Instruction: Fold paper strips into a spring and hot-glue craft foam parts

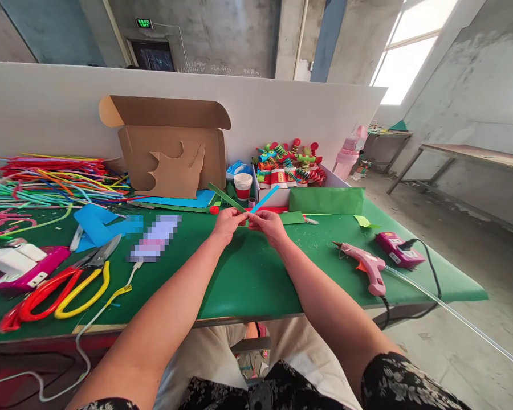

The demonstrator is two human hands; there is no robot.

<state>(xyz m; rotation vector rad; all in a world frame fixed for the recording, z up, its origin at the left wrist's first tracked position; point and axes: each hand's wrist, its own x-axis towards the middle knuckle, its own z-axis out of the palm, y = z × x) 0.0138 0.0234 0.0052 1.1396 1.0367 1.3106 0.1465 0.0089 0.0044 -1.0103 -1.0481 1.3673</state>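
My left hand (228,224) is closed in a pinch on a narrow green paper strip (223,195), which slants up to the left. Pinched in my right hand (265,221) is a blue paper strip (265,197) slanting up to the right. The lower ends of the strips meet between my fingertips in a V; whether they are joined there is hidden by the fingers. Both hands are close together above the green tabletop (248,279). Just beyond them stand stacked paper cups (243,185) and a small purple cylinder (252,203).
Red-and-yellow-handled scissors (68,285) and a phone (156,238) on a cable lie left. A pink glue gun (365,265) and power strip (399,249) are right. Behind are pipe cleaners (60,176), a cardboard box (171,142) and a box of colourful paper-cup crafts (288,165).
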